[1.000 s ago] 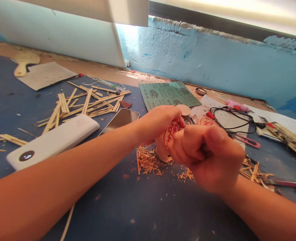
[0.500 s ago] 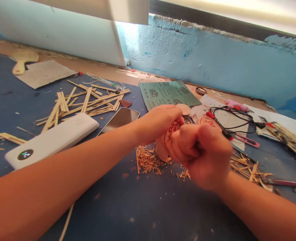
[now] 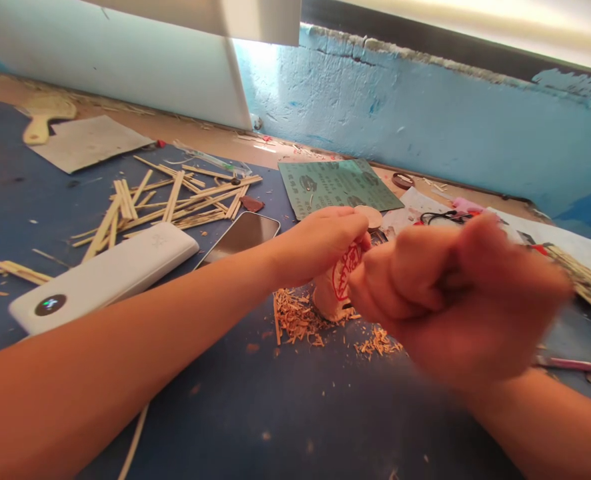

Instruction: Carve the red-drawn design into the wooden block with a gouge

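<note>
Left hand (image 3: 320, 241) grips a red-marked piece (image 3: 346, 275); right hand (image 3: 468, 303) clenched, contents unclear; shavings (image 3: 298, 319) already shed, sticks (image 3: 174, 197) apparently unused.

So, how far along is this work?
Some cutting or scraping looks done: shavings lie on the table. In hand is a red-marked piece, gripped by the left hand; the right hand is a fist, its contents hidden. What's left is unclear, but loose sticks lie beside the white power bank.
</note>
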Action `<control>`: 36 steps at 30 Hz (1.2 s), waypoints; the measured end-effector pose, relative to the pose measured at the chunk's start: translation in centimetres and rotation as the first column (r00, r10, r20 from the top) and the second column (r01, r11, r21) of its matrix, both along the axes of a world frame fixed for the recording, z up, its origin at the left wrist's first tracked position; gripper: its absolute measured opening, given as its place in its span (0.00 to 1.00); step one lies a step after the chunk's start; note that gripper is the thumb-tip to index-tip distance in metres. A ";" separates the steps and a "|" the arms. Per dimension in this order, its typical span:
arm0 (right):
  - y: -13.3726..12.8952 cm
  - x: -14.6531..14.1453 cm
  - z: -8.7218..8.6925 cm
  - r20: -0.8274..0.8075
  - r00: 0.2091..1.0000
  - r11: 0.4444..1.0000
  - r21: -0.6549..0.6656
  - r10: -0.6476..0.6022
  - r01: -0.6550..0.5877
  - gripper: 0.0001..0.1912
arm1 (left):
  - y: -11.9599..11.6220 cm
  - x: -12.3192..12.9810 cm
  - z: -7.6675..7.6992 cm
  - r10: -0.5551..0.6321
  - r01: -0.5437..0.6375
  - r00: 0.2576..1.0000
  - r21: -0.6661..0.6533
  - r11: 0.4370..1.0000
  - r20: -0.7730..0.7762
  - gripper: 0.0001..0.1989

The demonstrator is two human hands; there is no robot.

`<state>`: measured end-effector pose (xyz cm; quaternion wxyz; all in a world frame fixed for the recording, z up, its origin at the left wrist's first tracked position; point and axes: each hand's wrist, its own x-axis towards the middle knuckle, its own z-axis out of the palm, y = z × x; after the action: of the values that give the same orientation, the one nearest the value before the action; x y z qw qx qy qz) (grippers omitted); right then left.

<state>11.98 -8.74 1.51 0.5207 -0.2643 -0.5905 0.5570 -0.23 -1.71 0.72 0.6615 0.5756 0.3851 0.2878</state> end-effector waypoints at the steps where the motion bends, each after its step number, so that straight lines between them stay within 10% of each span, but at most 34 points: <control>1: 0.0 0.0 -0.1 -0.071 0.997 0.995 0.096 0.002 0.005 0.27 | 0.0 0.0 -0.1 -0.009 0.010 1.000 -0.019 1.000 0.028 0.12; 36: -0.2 -0.3 -0.8 0.005 1.000 1.000 0.009 -0.028 0.028 0.29 | 0.4 0.2 -0.6 -0.008 0.011 0.999 -0.061 0.998 0.054 0.12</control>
<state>11.67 -8.93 0.66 0.5281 -0.2716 -0.5906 0.5464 0.00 -1.26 0.16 0.6903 0.5489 0.3732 0.2879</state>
